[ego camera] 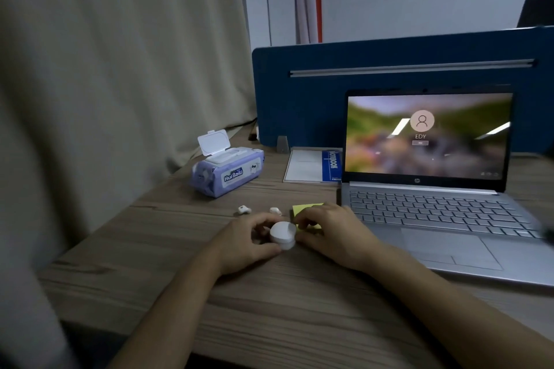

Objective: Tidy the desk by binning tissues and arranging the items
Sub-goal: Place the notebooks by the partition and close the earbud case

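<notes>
A wood-grain desk [156, 237] is seen running from the beige curtain [105, 69] on the left to a dark blue partition panel [299, 105] at the back. An open silver laptop [434, 213] with a lit login screen is placed on the right side of the desk. A white notebook with a blue spine strip [308, 166] is laid flat just left of the laptop screen, against the partition. A purple wet-wipe pack with its white flip lid raised [226, 169] is set further left, near the curtain. The left hand [242, 244] and right hand [332, 234] are both curled around a small round white earbud case [282, 235], lid open, held at the desk surface between them; fingertips are pinched on its sides. A yellow sticky-note pad [302, 209] is partly covered by the right hand. Two small white earbuds [244, 209] [275, 210] are left loose on the desk just behind the hands, apart from each other.
</notes>
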Tool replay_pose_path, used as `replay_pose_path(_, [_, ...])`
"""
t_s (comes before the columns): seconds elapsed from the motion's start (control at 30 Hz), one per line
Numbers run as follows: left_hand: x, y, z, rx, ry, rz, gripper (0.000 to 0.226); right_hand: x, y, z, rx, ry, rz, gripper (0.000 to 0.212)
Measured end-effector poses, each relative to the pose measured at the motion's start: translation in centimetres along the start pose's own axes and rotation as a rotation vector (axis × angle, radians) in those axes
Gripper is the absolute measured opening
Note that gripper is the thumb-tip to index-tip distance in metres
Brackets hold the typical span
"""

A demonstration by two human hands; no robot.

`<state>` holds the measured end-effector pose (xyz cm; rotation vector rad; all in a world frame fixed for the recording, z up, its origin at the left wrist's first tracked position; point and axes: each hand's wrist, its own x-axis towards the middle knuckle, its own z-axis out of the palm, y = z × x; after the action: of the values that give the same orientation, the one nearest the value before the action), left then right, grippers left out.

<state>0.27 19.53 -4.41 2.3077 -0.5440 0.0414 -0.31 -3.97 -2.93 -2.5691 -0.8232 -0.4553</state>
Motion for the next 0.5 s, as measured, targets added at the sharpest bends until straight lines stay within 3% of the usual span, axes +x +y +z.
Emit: replay_pose_path(0.5, [2.2, -0.2, 2.1, -0.434, 0.070, -0.005, 0.052, -0.2, 0.4, -1.0, -0.077, 0.064, 0.026, 0.034])
